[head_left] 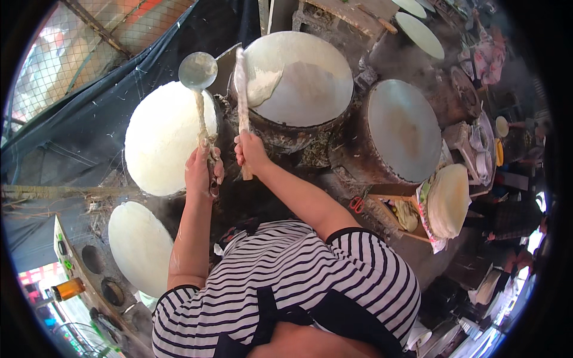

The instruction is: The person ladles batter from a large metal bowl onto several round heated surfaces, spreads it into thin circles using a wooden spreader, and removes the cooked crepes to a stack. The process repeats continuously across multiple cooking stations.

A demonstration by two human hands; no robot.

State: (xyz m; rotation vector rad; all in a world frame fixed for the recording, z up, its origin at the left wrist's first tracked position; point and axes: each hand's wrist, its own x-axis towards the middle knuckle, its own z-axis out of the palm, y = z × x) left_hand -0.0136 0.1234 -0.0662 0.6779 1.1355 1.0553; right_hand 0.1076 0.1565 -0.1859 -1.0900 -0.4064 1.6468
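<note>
My left hand (202,168) is closed on the batter-coated handle of a metal ladle (197,70), whose round head is over the edge of a white-coated round griddle (161,137). My right hand (250,154) grips a long, pale wooden spatula (242,89), which reaches up over the left part of the upper middle griddle (304,89). A folded white sheet (262,88) lies there, on a griddle partly coated pale. A bare round griddle (403,128) sits at the right, and another white-covered round surface (137,244) is at the lower left.
At the right, a stack of thin round sheets (447,200) rests by a wooden crate (394,218) and red scissors (357,204). A dark tarp (65,125) and wire mesh bound the left. An orange jar (68,289) stands lower left. Other people (519,256) are at the far right.
</note>
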